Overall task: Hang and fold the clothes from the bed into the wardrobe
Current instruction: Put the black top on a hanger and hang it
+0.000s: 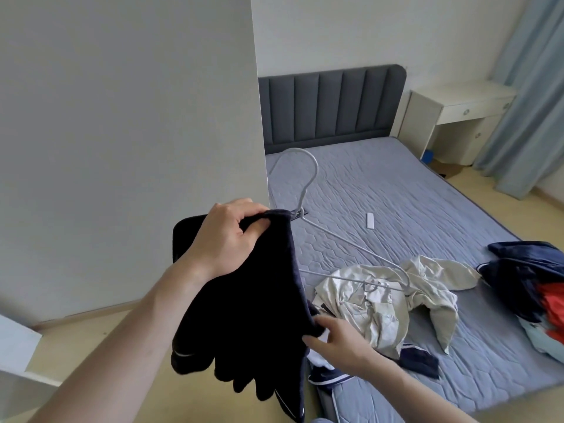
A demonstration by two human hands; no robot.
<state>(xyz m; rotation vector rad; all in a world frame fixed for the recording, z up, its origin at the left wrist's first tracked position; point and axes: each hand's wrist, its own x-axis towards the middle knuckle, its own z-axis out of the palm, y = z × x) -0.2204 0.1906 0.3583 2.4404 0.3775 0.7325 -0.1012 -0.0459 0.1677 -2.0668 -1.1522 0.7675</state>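
Grey quilted bed [396, 190] ahead, clothes strewn across it. Left hand [227, 236] is fisted on the top of a dark navy garment [244, 315] draped over a white hanger [308, 190]; right hand [338, 340] pinches its lower edge beside a cream shirt [381, 300].

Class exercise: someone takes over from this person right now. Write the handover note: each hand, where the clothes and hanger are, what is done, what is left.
Left hand: shut on the top edge of the dark garment, held up with the white hanger at that edge.
Right hand: pinching the same garment's lower side edge.
On the bed: cream garment, a pile of navy, red and pale blue clothes at the right edge, a small white object.
Done: nothing visibly hung yet.
Left: seat this garment on the hanger, hang it, then handle the rest.
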